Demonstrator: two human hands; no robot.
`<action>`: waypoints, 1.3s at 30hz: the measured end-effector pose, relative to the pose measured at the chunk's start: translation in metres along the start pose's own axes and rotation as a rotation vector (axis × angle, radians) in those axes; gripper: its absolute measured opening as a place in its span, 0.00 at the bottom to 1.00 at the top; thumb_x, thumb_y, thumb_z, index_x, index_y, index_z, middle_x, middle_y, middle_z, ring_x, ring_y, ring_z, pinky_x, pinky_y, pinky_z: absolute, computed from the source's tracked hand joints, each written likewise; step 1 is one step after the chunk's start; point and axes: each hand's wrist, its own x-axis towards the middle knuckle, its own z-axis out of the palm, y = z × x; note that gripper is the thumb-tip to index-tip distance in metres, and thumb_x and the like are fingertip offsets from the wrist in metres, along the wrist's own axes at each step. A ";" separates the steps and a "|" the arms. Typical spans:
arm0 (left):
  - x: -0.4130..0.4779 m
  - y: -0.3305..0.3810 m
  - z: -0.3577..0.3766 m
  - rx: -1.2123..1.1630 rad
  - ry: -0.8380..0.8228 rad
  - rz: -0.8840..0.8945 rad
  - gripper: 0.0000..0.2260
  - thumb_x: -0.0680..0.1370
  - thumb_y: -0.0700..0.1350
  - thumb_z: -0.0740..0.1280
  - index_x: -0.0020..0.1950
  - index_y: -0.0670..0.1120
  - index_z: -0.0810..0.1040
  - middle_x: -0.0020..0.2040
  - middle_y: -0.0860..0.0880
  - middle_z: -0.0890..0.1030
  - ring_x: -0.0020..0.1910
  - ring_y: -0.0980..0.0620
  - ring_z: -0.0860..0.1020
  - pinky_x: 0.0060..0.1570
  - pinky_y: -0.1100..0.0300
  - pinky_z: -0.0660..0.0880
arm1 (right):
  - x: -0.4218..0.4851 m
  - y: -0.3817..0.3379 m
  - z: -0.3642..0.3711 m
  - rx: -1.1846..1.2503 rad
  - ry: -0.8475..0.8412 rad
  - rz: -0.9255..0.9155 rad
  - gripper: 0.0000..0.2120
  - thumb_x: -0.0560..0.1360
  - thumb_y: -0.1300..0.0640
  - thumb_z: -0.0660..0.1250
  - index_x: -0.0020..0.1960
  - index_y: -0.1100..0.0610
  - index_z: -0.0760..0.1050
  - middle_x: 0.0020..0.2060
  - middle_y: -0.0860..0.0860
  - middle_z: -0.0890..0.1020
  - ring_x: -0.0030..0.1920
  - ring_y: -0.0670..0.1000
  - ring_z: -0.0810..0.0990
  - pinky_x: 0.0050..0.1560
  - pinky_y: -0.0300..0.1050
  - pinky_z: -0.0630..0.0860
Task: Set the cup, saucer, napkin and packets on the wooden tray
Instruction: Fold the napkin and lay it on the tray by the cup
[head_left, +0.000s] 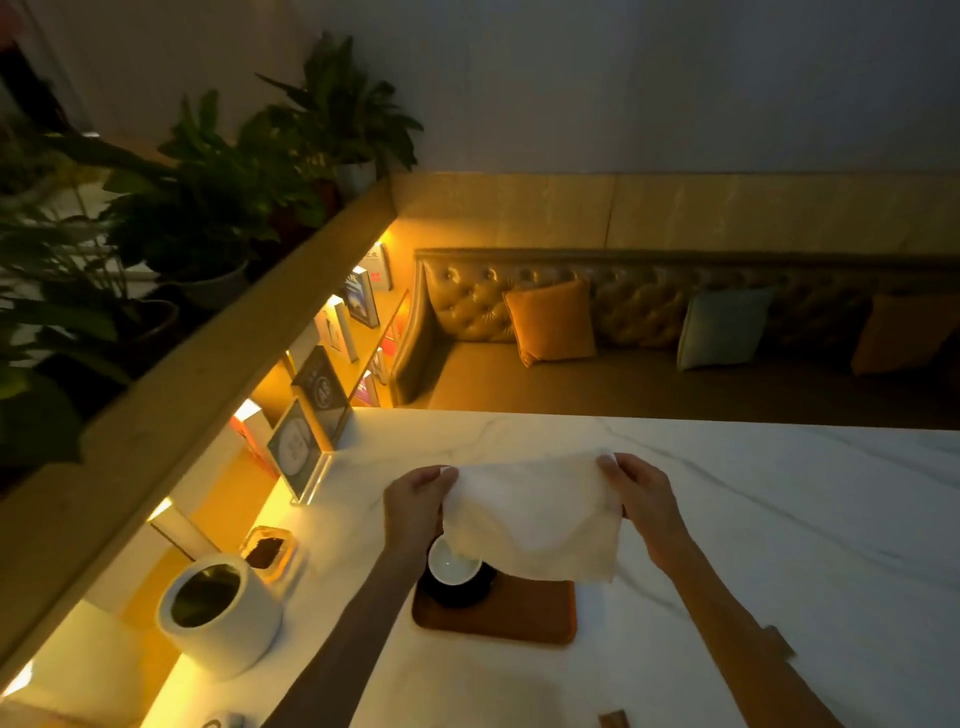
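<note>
A white napkin (535, 514) hangs spread in the air above the wooden tray (519, 613). My left hand (415, 499) pinches its upper left corner and my right hand (641, 493) pinches its upper right corner. On the tray's left end a white cup (453, 564) stands on a dark saucer (457, 592); the napkin's lower edge covers part of both. A brown packet (614, 719) lies at the bottom edge of the view. Another small brown piece (779, 642) shows beside my right forearm.
The tray rests on a white marble table (779, 519). On the left stand a white round pot (223, 613), a small glass dish with dark contents (267, 551) and an acrylic sign holder (301, 457). A bench with cushions runs behind the table.
</note>
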 end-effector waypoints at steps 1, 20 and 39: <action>-0.003 0.003 -0.005 0.000 0.016 0.018 0.11 0.77 0.44 0.70 0.56 0.42 0.84 0.51 0.46 0.85 0.52 0.47 0.81 0.59 0.45 0.79 | -0.007 -0.006 0.015 -0.003 0.013 -0.023 0.10 0.78 0.47 0.64 0.42 0.49 0.80 0.36 0.48 0.82 0.40 0.52 0.80 0.39 0.46 0.78; -0.029 0.013 -0.076 -0.209 0.053 0.278 0.13 0.80 0.42 0.65 0.56 0.60 0.80 0.48 0.66 0.84 0.53 0.60 0.83 0.50 0.64 0.81 | -0.094 -0.079 0.218 0.057 0.085 -0.418 0.16 0.77 0.53 0.66 0.64 0.52 0.78 0.51 0.41 0.84 0.51 0.38 0.82 0.47 0.31 0.80; 0.004 0.020 -0.126 0.096 -0.080 0.315 0.31 0.75 0.54 0.71 0.75 0.54 0.64 0.75 0.52 0.66 0.73 0.53 0.63 0.72 0.46 0.63 | -0.064 -0.097 0.191 0.143 -0.192 -0.303 0.11 0.80 0.59 0.60 0.58 0.49 0.77 0.50 0.47 0.83 0.51 0.48 0.81 0.43 0.35 0.80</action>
